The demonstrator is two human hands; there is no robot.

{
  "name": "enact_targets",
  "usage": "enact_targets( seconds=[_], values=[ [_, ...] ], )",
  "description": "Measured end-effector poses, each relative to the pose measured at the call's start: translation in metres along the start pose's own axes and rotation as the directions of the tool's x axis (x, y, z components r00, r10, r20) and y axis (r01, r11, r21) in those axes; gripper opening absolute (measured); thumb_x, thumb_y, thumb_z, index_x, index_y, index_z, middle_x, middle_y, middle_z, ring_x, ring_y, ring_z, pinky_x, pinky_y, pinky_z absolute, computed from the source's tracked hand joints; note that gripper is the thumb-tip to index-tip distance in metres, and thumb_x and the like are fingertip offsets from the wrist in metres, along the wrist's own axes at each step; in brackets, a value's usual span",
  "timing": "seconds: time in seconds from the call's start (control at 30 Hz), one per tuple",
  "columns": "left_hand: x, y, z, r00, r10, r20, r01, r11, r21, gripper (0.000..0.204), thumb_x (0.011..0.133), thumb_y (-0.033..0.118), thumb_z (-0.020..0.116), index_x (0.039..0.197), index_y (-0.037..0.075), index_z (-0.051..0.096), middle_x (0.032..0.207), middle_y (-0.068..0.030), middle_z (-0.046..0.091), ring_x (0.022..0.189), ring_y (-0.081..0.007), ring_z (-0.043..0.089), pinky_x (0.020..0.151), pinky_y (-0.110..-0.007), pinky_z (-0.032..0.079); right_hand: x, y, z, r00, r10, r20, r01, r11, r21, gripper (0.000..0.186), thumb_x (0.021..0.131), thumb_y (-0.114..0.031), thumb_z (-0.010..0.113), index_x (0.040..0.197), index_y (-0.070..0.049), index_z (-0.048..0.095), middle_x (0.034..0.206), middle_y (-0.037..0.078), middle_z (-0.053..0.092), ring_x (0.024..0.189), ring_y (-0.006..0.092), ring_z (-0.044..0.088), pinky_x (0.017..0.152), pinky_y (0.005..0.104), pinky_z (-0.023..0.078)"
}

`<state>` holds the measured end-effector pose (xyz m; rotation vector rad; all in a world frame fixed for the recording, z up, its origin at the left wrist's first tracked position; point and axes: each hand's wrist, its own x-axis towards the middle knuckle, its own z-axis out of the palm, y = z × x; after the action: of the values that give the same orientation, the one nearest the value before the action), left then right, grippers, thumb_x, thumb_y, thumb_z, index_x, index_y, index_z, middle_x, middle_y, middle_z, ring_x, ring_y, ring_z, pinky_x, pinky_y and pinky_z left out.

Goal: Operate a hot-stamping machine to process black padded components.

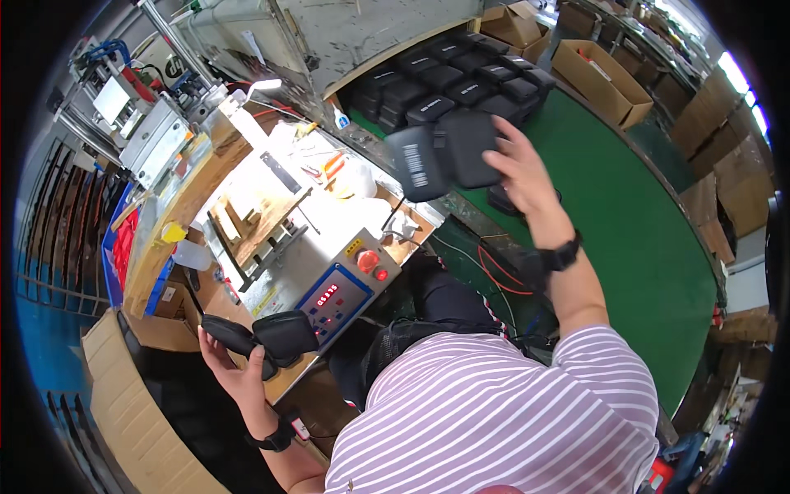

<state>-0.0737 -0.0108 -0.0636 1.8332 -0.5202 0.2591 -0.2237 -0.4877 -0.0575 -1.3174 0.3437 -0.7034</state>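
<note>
My right hand (525, 173) is closed on the edge of a black case (471, 148), holding it above the near edge of the green table. This case looks spread into two padded halves, the left one bearing pale print. At the lower left, my left hand (239, 375) grips another black case (284, 336), which also shows two rounded parts, beside the front corner of the machine's control panel (333, 300). Behind my right hand, several black cases (444, 78) lie stacked in rows. One more dark case (504, 200) sits partly hidden below my right hand.
A press machine (156, 144) with metal posts stands at the left, its wooden fixture (251, 226) brightly lit. The green table (634, 247) fills the right side. Open cardboard boxes (605, 78) stand beyond it, and a cardboard flap (140, 412) rises at the lower left.
</note>
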Motion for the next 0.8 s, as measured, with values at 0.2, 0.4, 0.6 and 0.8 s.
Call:
enact_targets(
  seconds=[0.2,0.4,0.6,0.8],
  values=[
    [0.032,0.003,0.003,0.999,0.021,0.032,-0.018,0.997,-0.071,0.090,0.066,0.017,0.079,0.137,0.003,0.026,0.127,-0.0137,0.040,0.116,-0.0242,0.043,0.099,-0.034,0.033,-0.057,0.075,-0.153,0.863,0.256,-0.435,-0.169,0.959,0.230,0.069,0.079,0.001,0.057,0.138,-0.003,0.022,0.119,0.016,0.048,0.104,0.0263,0.054,0.084,0.0418,0.049],
    [0.089,0.035,0.028,0.994,-0.046,0.103,0.067,0.976,-0.208,0.082,0.068,0.009,0.077,0.134,0.002,0.030,0.124,-0.0141,0.044,0.113,-0.0235,0.047,0.094,-0.035,0.039,-0.069,0.105,-0.211,0.840,-0.169,-0.516,-0.386,0.482,-0.787,0.080,0.076,-0.020,0.066,0.138,0.002,0.020,0.126,0.026,0.044,0.099,0.0299,0.058,0.082,0.0373,0.047],
    [0.150,0.047,0.059,0.984,0.114,0.140,-0.167,0.872,0.460,0.055,0.075,0.041,0.068,0.105,-0.003,0.057,0.098,-0.0203,0.062,0.094,-0.0305,0.059,0.082,-0.036,0.045,-0.053,0.061,-0.129,0.922,-0.048,-0.383,-0.192,0.803,-0.564,0.062,0.083,-0.013,0.061,0.137,-0.003,0.030,0.122,0.014,0.049,0.090,0.0127,0.053,0.077,0.0260,0.045],
    [0.200,0.004,0.092,0.935,0.053,0.352,-0.303,0.637,0.709,0.060,0.083,0.048,0.052,0.127,0.007,0.045,0.130,-0.0204,0.044,0.120,-0.0345,0.041,0.100,-0.039,0.033,-0.043,0.059,-0.067,0.983,0.110,-0.149,-0.158,0.915,-0.370,0.053,0.086,-0.010,0.057,0.134,-0.004,0.035,0.109,0.006,0.054,0.087,0.0076,0.051,0.072,0.0198,0.042]
  ],
)
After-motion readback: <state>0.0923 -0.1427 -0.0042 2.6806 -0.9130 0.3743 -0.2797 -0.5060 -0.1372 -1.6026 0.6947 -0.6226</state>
